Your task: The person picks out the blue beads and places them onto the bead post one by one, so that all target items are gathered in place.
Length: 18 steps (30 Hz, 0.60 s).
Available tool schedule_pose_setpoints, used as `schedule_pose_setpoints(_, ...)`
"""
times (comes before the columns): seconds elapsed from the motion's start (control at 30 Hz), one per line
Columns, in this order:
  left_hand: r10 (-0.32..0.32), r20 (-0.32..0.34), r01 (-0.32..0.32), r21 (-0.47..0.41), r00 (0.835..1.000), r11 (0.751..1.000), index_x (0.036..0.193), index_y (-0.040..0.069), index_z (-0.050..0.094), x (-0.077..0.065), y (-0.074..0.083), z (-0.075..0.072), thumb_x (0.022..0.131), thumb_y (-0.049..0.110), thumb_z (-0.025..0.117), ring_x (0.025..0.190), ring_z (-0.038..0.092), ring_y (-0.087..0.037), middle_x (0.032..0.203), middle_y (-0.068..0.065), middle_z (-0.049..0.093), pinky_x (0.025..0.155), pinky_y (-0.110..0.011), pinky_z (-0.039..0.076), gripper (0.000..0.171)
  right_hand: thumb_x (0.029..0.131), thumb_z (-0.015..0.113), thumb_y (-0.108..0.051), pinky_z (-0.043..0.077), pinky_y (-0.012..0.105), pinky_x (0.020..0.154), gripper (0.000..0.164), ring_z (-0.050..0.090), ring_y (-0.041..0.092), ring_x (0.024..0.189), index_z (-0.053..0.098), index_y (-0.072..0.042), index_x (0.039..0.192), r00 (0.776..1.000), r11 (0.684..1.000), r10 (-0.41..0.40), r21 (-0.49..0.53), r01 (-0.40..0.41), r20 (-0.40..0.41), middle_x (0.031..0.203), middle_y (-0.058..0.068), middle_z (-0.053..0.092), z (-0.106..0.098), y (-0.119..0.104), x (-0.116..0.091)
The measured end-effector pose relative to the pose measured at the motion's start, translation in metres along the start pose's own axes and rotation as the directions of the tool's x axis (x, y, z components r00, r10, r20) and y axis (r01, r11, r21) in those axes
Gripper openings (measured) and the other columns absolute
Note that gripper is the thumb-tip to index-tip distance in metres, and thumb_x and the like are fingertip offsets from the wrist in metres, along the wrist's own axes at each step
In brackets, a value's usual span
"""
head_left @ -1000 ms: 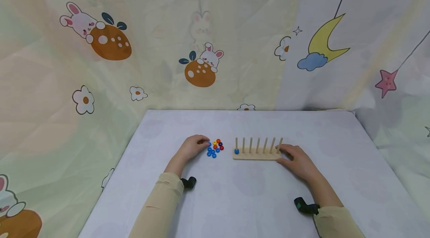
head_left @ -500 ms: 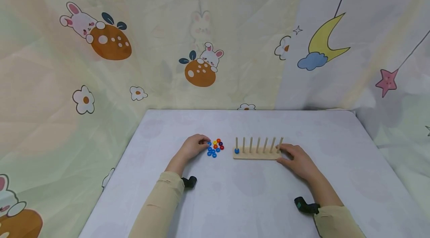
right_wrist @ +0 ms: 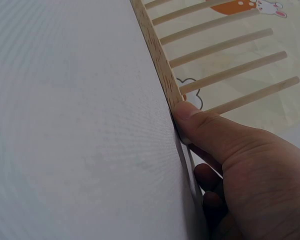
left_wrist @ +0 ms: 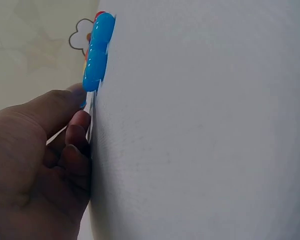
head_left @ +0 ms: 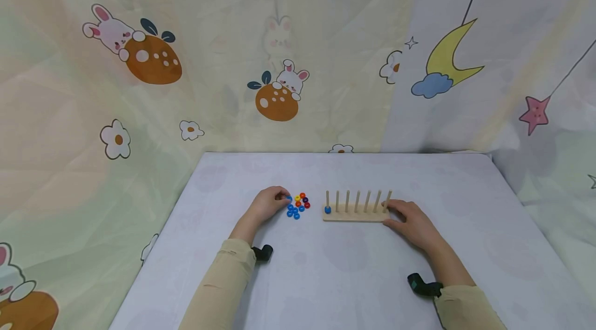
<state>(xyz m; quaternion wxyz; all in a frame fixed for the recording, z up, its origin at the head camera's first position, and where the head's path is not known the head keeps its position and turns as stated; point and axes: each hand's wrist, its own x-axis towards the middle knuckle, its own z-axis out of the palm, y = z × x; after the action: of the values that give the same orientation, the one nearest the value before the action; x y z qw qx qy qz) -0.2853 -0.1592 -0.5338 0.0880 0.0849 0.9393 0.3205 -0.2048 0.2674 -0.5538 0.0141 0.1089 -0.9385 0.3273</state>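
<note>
Your left hand [head_left: 267, 206], seen from the head, pinches a small round blue bead [head_left: 289, 198] (partly hidden by your fingertips) at the left edge of a loose cluster of glossy round beads [head_left: 295, 210] in blue, yellow, orange, red and one very dark colour. Your right hand [head_left: 413, 222] grips the right end of a pale wooden peg rack [head_left: 356, 218], which sits apart from the cluster, to its right. Seven thin pegs rise from it, and another blue bead [head_left: 328, 210] sits low on the leftmost one. Everything rests on a whitish tabletop [head_left: 354, 283] before a pastel cloth backdrop [head_left: 214, 76].

From the left wrist, your thumb and curled fingers enclose the pinched bead, showing just a blue sliver; two more blue beads [left_wrist: 95, 67] lie just beyond your thumb.

From the right wrist, your thumb presses the rack's edge beside the end peg; your other fingers are partly hidden.
</note>
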Motion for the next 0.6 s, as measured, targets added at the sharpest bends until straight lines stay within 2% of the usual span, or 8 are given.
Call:
schedule_pose_setpoints(0.17,-0.017,-0.010,0.017,-0.013,1.000,1.000,0.109,0.023,0.069,-0.0015,0.0010,-0.0007,0.094,0.034,0.069,0.090,0.056,-0.017,0.093,0.005,0.064,0.085,-0.034,0.049,0.020,0.090,0.071,-0.039,0.038,0.059,0.103,0.052,0.048,0.039,0.126,0.059,-0.012,0.134,1.000,1.000,0.001,0.002,-0.001,-0.003,0.141,0.015,0.056,0.0003,0.0004,0.0006)
schedule_pose_setpoints(0.43,-0.003,-0.022,0.002,-0.008,1.000,1.000,0.114,0.021,0.069,-0.0056,0.0052,-0.0043,0.096,0.032,0.066,0.095,0.059,-0.015,0.100,0.004,0.068,0.092,-0.039,0.051,0.022,0.090,0.072,-0.036,0.037,0.059,0.105,0.052,0.047,0.038,0.128,0.058,-0.013,0.135,1.000,1.000,0.017,0.000,-0.017,0.009,0.141,0.016,0.055,0.0020,0.0011,0.0005)
schedule_pose_setpoints(0.6,-0.002,-0.045,0.001,-0.019,0.999,1.000,0.117,0.023,0.069,-0.0081,0.0098,-0.0063,0.096,0.032,0.066,0.096,0.059,-0.016,0.104,0.004,0.068,0.092,-0.039,0.052,0.023,0.090,0.071,-0.039,0.037,0.060,0.104,0.054,0.046,0.039,0.128,0.057,-0.012,0.136,1.000,1.000,0.015,0.003,-0.015,0.011,0.142,0.016,0.054,0.0016,0.0013,0.0005)
